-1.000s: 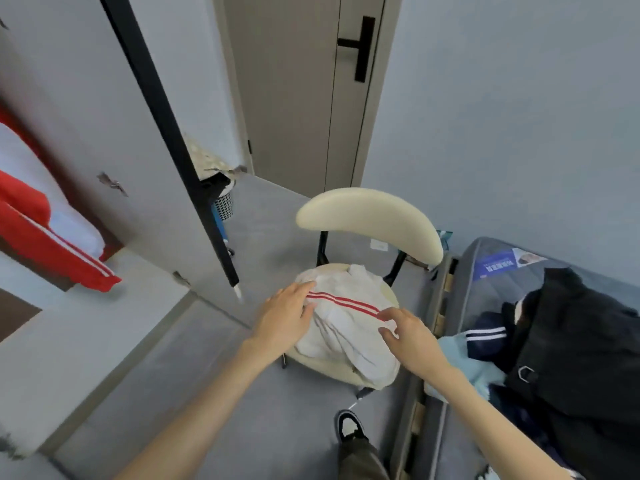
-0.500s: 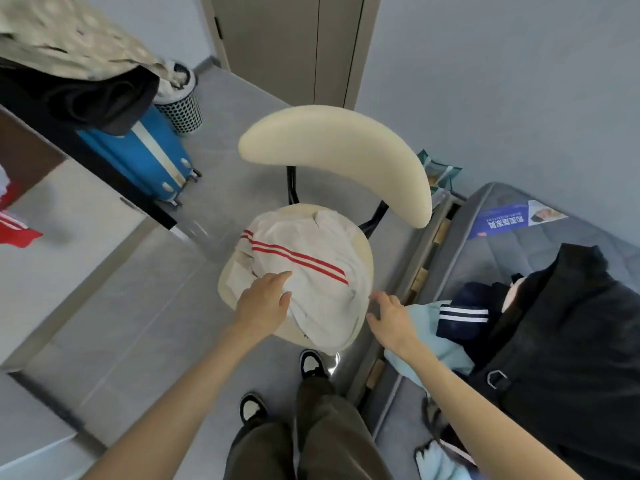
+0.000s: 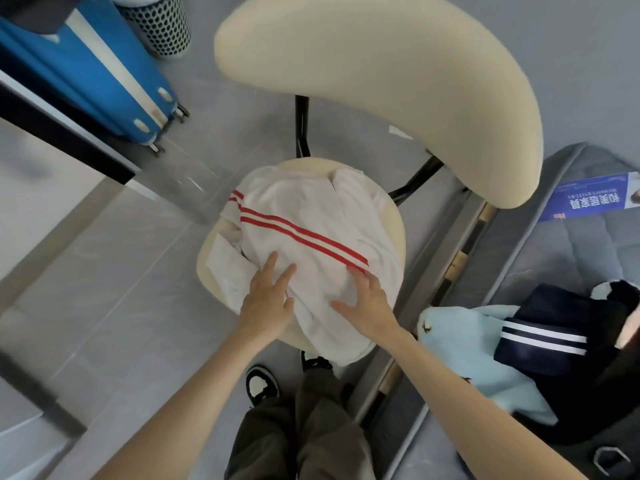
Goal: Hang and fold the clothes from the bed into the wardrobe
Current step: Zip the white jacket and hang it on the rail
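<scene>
Pale grey tiled floor [image 3: 114, 306], under soft even light. Cream chair [image 3: 381, 81] in the middle, curved backrest on black struts [image 3: 302, 126] above a round seat. Blue suitcase [image 3: 86, 74] at upper left, just beside a perforated bin [image 3: 159, 26]. Blue-grey wall [image 3: 588, 46] at upper right. Grey quilted mattress [image 3: 571, 251] just right of the chair, on a slatted frame [image 3: 460, 258], printed blue label [image 3: 588, 197] on top.

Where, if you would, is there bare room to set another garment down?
Free: mattress between blue label and dark clothes; floor left of the chair. Crowded: the seat, under the white shirt, left hand and right hand.
</scene>
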`<action>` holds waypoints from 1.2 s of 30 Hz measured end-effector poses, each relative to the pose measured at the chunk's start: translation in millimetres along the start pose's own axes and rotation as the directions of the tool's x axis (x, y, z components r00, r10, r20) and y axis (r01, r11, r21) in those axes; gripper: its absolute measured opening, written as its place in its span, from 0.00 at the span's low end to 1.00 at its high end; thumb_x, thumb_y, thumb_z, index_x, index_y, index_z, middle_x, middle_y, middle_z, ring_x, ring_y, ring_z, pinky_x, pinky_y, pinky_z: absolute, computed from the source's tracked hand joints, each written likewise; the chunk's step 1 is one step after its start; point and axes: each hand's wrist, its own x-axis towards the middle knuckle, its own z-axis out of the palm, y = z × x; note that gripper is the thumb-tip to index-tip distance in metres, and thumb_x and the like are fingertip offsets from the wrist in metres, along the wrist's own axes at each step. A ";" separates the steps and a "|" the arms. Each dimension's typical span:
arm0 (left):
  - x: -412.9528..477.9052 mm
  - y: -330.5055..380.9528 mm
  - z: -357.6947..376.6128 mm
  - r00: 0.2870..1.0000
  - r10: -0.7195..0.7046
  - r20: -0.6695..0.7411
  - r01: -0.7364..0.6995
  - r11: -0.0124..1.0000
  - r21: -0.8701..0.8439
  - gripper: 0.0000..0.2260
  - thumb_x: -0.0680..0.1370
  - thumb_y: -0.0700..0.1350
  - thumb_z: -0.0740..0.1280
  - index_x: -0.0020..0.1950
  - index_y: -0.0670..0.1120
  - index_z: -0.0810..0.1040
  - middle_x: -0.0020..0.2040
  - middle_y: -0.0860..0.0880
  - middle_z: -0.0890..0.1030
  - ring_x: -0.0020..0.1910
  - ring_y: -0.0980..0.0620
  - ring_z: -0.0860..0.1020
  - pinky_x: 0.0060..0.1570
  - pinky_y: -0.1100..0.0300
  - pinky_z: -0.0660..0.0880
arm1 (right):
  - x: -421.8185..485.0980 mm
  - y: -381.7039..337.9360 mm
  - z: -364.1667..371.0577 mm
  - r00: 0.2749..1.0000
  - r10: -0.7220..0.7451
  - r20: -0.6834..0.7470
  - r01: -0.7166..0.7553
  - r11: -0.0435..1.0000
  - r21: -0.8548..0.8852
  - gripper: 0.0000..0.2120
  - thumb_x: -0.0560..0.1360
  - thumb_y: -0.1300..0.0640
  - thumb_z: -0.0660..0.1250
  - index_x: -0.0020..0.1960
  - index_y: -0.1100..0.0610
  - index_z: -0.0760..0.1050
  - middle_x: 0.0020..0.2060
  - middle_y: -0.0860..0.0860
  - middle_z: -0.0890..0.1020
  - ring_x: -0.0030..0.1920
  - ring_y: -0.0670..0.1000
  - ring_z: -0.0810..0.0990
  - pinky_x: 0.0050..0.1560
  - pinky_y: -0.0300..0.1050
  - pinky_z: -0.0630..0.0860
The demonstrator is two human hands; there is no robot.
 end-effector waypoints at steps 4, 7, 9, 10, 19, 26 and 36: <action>3.8 -21.0 17.7 0.993 0.102 -0.065 -0.106 0.992 -0.069 0.32 0.80 0.39 0.62 0.78 0.60 0.52 0.76 0.60 0.36 0.76 0.50 0.54 0.62 0.65 0.64 | 19.2 -1.9 27.7 0.998 0.013 -0.068 -0.020 0.994 -0.107 0.33 0.75 0.45 0.68 0.73 0.52 0.55 0.74 0.56 0.54 0.71 0.61 0.60 0.72 0.56 0.63; 2.9 -28.4 18.9 0.990 0.129 -0.059 -0.135 0.984 -0.118 0.32 0.80 0.40 0.62 0.77 0.60 0.53 0.76 0.63 0.35 0.75 0.50 0.57 0.62 0.64 0.64 | 28.2 -1.6 28.6 0.984 0.111 -0.139 -0.096 0.989 0.109 0.17 0.81 0.52 0.57 0.67 0.58 0.63 0.67 0.53 0.64 0.59 0.52 0.68 0.64 0.42 0.68; 0.5 -29.8 14.3 0.991 0.130 -0.034 -0.134 0.976 -0.169 0.30 0.81 0.41 0.61 0.78 0.59 0.53 0.76 0.63 0.36 0.76 0.51 0.56 0.66 0.62 0.62 | 27.9 -2.9 22.1 0.982 0.127 -0.137 -0.099 0.976 0.192 0.16 0.83 0.53 0.54 0.68 0.60 0.64 0.64 0.50 0.67 0.52 0.47 0.69 0.57 0.35 0.66; -1.5 -29.3 10.5 0.992 0.124 -0.026 -0.126 0.976 -0.179 0.29 0.81 0.42 0.61 0.78 0.58 0.53 0.76 0.63 0.37 0.76 0.52 0.55 0.68 0.60 0.62 | 22.7 -6.3 16.0 0.983 0.098 -0.156 -0.069 0.981 0.179 0.15 0.83 0.54 0.53 0.66 0.60 0.65 0.62 0.49 0.68 0.52 0.48 0.70 0.55 0.35 0.67; -32.9 8.8 -58.5 0.988 0.137 -0.067 -0.145 0.980 -0.134 0.35 0.80 0.41 0.63 0.77 0.62 0.46 0.79 0.57 0.45 0.76 0.48 0.54 0.62 0.58 0.68 | -55.7 -68.2 -86.6 0.817 -0.232 -0.528 0.368 0.914 0.168 0.08 0.83 0.58 0.52 0.51 0.45 0.62 0.31 0.44 0.71 0.29 0.43 0.70 0.29 0.33 0.65; -64.4 45.0 -133.8 0.941 0.232 -0.246 -0.277 0.946 -0.168 0.44 0.76 0.46 0.69 0.72 0.67 0.35 0.79 0.56 0.44 0.76 0.52 0.55 0.69 0.55 0.62 | -125.3 -164.2 -174.6 0.600 -0.480 -0.640 0.672 0.737 0.078 0.10 0.82 0.61 0.54 0.53 0.45 0.63 0.40 0.35 0.76 0.38 0.37 0.74 0.37 0.27 0.67; -123.4 99.7 -270.3 0.836 0.197 -0.512 -0.438 0.801 -0.408 0.13 0.81 0.51 0.58 0.57 0.45 0.77 0.47 0.48 0.81 0.48 0.48 0.78 0.49 0.50 0.73 | -226.9 -276.2 -270.2 0.439 -0.676 -0.591 0.818 0.573 -0.047 0.04 0.83 0.59 0.54 0.50 0.54 0.64 0.35 0.49 0.70 0.35 0.47 0.67 0.38 0.34 0.65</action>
